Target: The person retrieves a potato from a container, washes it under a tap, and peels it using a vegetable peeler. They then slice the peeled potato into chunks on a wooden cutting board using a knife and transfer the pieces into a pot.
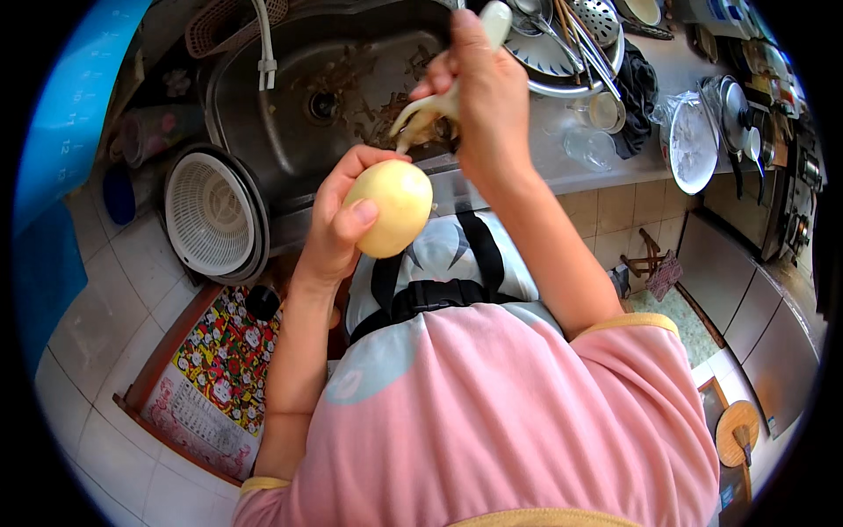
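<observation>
A pale yellow peeled potato [395,211] rests in my left hand [339,217], thumb across its near side and fingers behind it. My right hand [490,99] grips the white handle of a vegetable peeler [421,115]. The peeler's head is just above the potato's upper edge, close to my left fingertips; whether it touches the potato I cannot tell. Bits of peel cling to the peeler's head. Behind both hands is a stainless steel sink [290,125], with brown peelings [388,115] strewn over its bottom and around the drain.
A white plastic colander [211,214] stands left of the sink, inside dark-rimmed basins. On the right counter are a dish with chopsticks and ladles [560,66], a clear glass [589,148], a black cloth [637,99], a white oval plate [691,141] and a lidded pot [734,109]. A white faucet spout [265,53] overhangs the sink.
</observation>
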Demonstrator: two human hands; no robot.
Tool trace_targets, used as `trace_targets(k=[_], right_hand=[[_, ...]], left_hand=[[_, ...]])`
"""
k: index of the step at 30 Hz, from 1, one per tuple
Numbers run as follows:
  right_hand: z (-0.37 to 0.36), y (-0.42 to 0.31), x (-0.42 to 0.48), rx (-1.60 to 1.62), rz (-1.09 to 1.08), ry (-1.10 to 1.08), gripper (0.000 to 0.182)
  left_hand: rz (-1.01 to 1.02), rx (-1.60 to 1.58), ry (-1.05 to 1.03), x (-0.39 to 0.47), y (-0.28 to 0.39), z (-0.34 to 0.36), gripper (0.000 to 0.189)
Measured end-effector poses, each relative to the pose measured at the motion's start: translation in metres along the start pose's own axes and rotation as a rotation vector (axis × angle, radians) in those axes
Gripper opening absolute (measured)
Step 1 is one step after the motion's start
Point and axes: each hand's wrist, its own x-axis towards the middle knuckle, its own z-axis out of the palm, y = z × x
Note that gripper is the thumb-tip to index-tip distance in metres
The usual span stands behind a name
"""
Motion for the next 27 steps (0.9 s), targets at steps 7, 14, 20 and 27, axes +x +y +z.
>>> trace_targets(k=[7, 14, 20, 27], right_hand=[[0.023, -0.029, -0.023, 0.06, 0.081, -0.071, 0.042], [-0.014, 0.018, 0.011, -0.02, 0.032, 0.121, 0.04], [0.012, -0.026, -0.016, 0.037, 0.031, -0.041, 0.044], [0.008, -0.011, -0.015, -0.028, 0.124, -0.044, 0.043]], left_hand=[[0.025, 0.041, 0.065, 0.001, 0.006, 0.004, 0.059], [0.088, 0.098, 0.071, 0.002, 0.008, 0.013, 0.066], [0.064, 0.072, 0.103, 0.001, 0.002, 0.006, 0.062], [0.077, 0.025, 0.094, -0.002, 0.002, 0.015, 0.06]])
